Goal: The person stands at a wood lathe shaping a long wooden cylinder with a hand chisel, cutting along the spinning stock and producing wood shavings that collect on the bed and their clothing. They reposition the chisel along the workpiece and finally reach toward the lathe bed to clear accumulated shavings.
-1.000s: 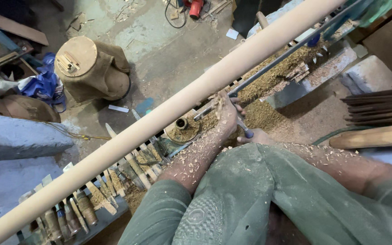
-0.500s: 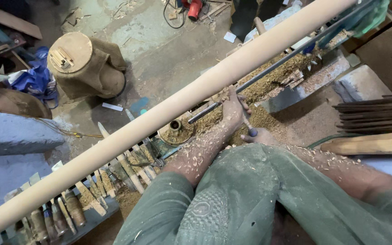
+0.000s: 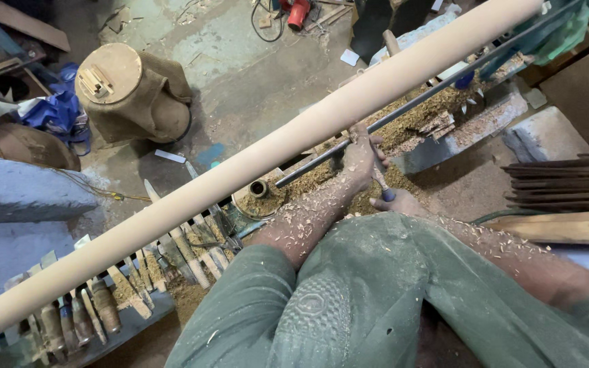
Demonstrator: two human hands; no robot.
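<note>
Timber first: that long, pale, round wooden pole (image 3: 253, 163) runs diagonally across your whole view, from the lower left corner up to the upper right, lying above a slim dark metal bar (image 3: 403, 112) that follows the same line. Beneath both sits a trough heaped with tan wood shavings (image 3: 424, 123). Off to the upper left stands a squat round stump wrapped in brown sacking (image 3: 134, 92), well apart from your work. Along the lower left, a row of wooden-handled turning chisels (image 3: 124, 286) leans in a rack, dusted with chips. At the right edge you've got a stack of dark thin slats (image 3: 567, 184) above a pale plank (image 3: 567, 228).

Now your hands. Your left hand (image 3: 363, 157) is up against the underside of the pole, fingers curled closed around the shaft of a slim metal chisel with a blue ferrule (image 3: 381, 185), forearm speckled with shavings. Your right hand (image 3: 400, 203) sits just behind it, near your green-clad knee, wrapped shut on the chisel's handle end. The tool's tip is hidden behind your left hand.
</note>
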